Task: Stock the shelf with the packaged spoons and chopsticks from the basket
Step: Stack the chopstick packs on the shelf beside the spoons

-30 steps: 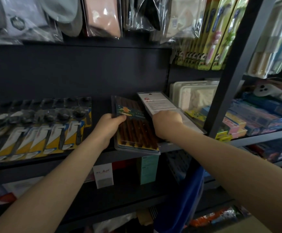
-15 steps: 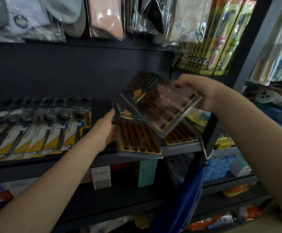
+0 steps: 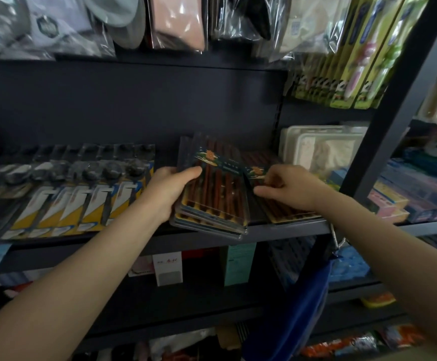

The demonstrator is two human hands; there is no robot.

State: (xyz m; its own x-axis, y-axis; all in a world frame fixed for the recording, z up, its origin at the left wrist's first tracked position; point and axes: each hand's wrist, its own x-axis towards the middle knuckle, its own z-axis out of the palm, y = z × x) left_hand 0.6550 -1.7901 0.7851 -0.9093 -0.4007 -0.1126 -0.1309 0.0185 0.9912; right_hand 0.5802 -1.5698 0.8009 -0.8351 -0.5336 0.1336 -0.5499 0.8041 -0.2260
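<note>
A stack of clear chopstick packs (image 3: 216,194) with dark brown sticks lies on the dark shelf (image 3: 285,230), overhanging its front edge. My left hand (image 3: 169,190) grips the stack's left side, thumb on top. Just to the right a second chopstick pack (image 3: 287,212) lies flat on the shelf, and my right hand (image 3: 289,187) rests on it, fingers curled over its upper left part. Rows of packaged spoons (image 3: 76,194) on yellow and white cards fill the shelf to the left. The basket is not clearly seen.
A dark upright post (image 3: 383,121) bounds the bay on the right. White plastic boxes (image 3: 324,149) stand behind the right pack. Bagged goods (image 3: 175,22) and green toothbrush packs (image 3: 355,61) hang above. A blue bag (image 3: 298,313) hangs below my right forearm.
My right hand has brought the lifted chopstick pack down from a tilted position in the air and laid it flat on the shelf, right of the stack. My left hand stayed on the stack.
</note>
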